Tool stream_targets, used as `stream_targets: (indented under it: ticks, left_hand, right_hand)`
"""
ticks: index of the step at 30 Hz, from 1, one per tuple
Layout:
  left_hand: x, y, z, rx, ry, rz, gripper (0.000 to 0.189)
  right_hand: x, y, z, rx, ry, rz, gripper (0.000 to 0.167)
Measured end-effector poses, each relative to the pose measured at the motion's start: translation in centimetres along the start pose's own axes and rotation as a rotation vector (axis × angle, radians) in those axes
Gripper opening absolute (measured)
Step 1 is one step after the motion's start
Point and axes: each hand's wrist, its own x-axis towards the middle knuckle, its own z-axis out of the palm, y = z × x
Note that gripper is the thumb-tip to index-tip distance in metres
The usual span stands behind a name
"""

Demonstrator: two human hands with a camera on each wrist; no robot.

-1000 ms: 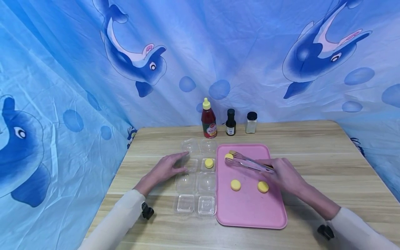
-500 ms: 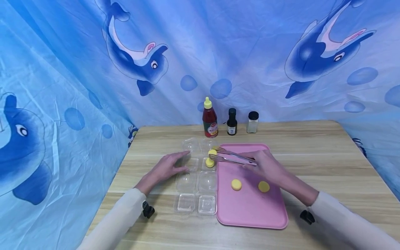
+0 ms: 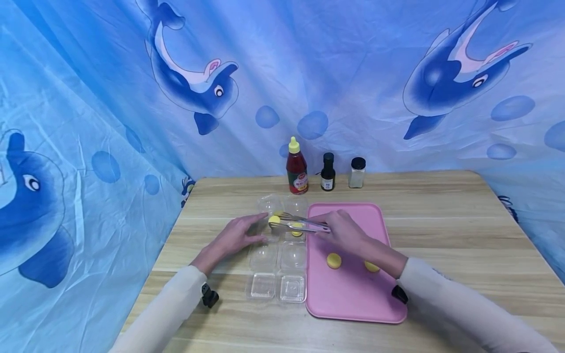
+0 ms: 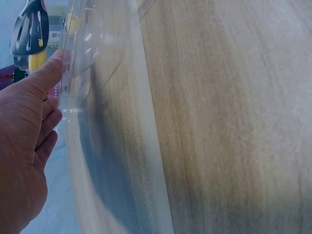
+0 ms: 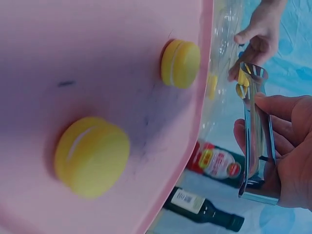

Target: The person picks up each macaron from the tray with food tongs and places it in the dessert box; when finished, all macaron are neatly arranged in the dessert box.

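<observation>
My right hand [image 3: 344,233] grips metal tongs [image 5: 258,131], whose tips pinch a yellow macaron [image 3: 274,220] over the back left cup of the clear plastic boxes [image 3: 263,258]. Another macaron [image 3: 296,233] sits in the cup to its right, partly covered by the tongs. My left hand [image 3: 236,235] lies at the boxes' left side, fingers extended; its thumb touches the plastic edge in the left wrist view. Two more macarons rest on the pink tray [image 3: 353,299]: one near the middle [image 3: 334,261], and one [image 5: 92,158] partly behind my right forearm in the head view.
Along the table's back stand a red sauce bottle [image 3: 297,171] with a yellow cap, a small dark bottle [image 3: 327,172] and a black-lidded jar [image 3: 357,173]. Behind them hangs a blue dolphin curtain [image 3: 366,73]. Bare wooden table [image 3: 446,220] extends right of the tray.
My right hand has moved left with the tongs, carrying the macaron off the tray's back left and across to the boxes. The left hand has stayed in place.
</observation>
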Motion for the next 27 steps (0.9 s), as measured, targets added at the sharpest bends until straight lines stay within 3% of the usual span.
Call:
stream_targets:
  ticks: [9, 27]
  left_hand:
    - [0.1, 0.1, 0.1, -0.009, -0.006, -0.006, 0.078]
    - [0.1, -0.1, 0.2, 0.011, -0.005, -0.012, 0.080]
  right_hand:
    - [1.5, -0.7, 1.6, -0.022, -0.031, 0.013, 0.040]
    - [2.2, -1.6, 2.0, -0.043, -0.052, 0.000, 0.041]
